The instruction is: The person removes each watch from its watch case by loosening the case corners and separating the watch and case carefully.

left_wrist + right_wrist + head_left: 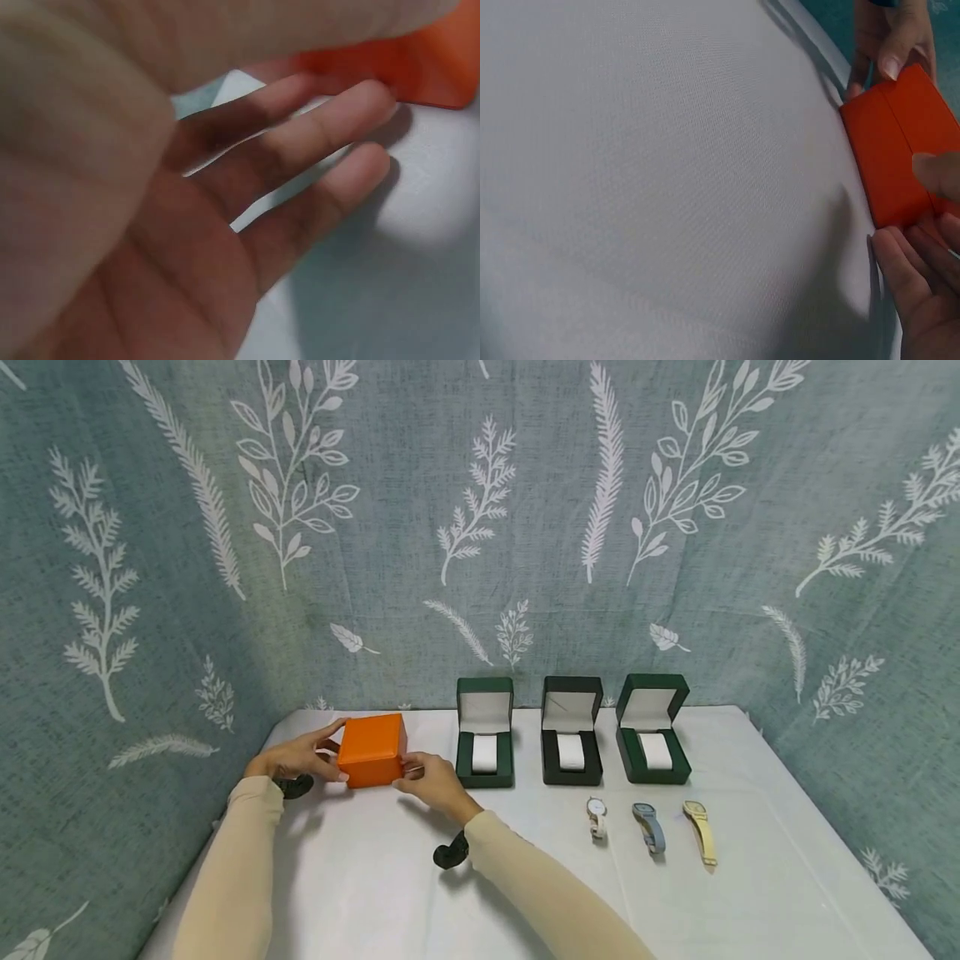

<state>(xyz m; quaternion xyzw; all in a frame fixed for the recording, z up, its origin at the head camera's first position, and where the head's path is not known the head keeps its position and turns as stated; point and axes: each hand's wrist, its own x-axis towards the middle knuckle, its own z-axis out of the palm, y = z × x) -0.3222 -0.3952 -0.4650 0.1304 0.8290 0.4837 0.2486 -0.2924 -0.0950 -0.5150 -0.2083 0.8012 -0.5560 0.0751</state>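
Note:
A closed orange box sits at the left of the white table. My left hand holds its left side, with the thumb by the front lower corner and the index finger reaching towards the back. On the box's right side is my right hand. In the right wrist view its thumb lies against the orange front face, while other fingers are at the side near the tabletop. The left wrist view shows the remaining left fingers spread beside the orange box, partly hidden by the hand.
Three open watch boxes stand right of the orange one: a green box, a black box and another green box, each holding a white cushion. In front lie a white-strapped watch, a blue watch and a yellow watch.

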